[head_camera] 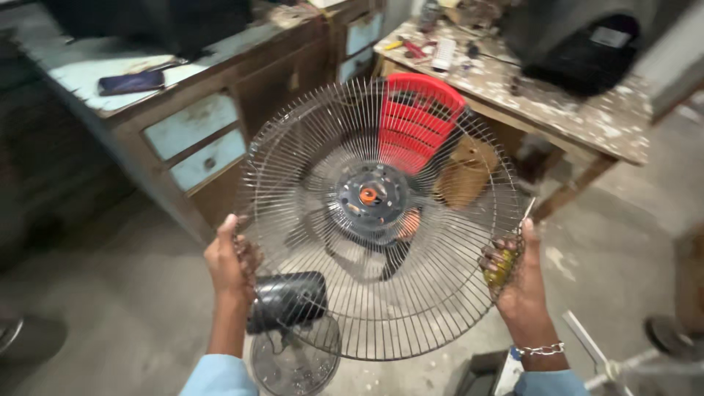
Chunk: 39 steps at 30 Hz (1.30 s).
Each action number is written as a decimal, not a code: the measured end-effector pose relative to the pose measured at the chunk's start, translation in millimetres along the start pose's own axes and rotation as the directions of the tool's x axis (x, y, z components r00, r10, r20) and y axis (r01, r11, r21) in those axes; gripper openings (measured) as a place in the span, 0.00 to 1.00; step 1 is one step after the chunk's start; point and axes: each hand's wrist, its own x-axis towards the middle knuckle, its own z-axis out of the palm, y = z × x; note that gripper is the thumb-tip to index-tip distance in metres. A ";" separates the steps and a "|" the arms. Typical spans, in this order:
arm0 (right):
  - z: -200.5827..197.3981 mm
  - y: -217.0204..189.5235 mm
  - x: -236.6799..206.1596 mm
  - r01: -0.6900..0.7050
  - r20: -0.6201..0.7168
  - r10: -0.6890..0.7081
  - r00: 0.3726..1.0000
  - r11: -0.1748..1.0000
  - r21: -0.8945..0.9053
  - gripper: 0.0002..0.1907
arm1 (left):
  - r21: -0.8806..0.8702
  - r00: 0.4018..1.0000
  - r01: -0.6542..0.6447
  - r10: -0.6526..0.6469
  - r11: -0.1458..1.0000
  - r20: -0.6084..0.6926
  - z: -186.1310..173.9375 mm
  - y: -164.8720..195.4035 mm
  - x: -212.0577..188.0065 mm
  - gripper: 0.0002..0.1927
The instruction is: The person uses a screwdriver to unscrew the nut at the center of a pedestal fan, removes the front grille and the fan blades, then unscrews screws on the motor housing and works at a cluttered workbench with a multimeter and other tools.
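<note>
My left hand (231,260) and right hand (517,275) grip opposite edges of a round wire fan guard (378,220), fingers (493,258) hooked through the wires, a yellow-handled screwdriver (506,257) pinned under the right. Behind the mesh: a grey hub (372,196), a red basket (416,121). Below, a black motor housing (287,301); left, a worn surface (110,70) with blue drawers (194,139).

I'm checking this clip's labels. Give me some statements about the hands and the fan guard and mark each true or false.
1. Both hands hold the wire fan guard by its rim. True.
2. The right hand also holds a yellow-handled tool. True.
3. The left hand wears a chain bracelet. False: the bracelet is on the right wrist.
4. The guard lies flat on the floor. False: it is held up in the air.
5. A red basket shows behind the guard. True.
</note>
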 end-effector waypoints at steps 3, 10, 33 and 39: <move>15.5 18.8 12.3 -0.007 -0.056 0.000 0.998 0.992 -0.123 0.23 | -0.046 0.990 -0.136 0.135 0.990 -0.031 -18.2 23.1 -18.2 0.20; 36.5 31.0 18.0 -0.013 0.107 0.027 0.994 0.992 -0.125 0.23 | -0.056 0.887 -0.457 0.459 0.888 0.043 -36.7 40.6 -48.2 0.22; 25.7 -32.9 0.6 0.307 0.010 -0.320 0.947 0.897 -0.320 0.14 | 0.591 0.983 -0.185 0.149 0.785 0.110 32.1 -19.4 6.2 0.39; 49.1 -76.1 -21.0 0.402 0.055 -0.413 0.909 0.833 -0.380 0.11 | 0.618 0.952 -0.113 -0.093 0.778 0.291 74.5 -69.8 50.5 0.53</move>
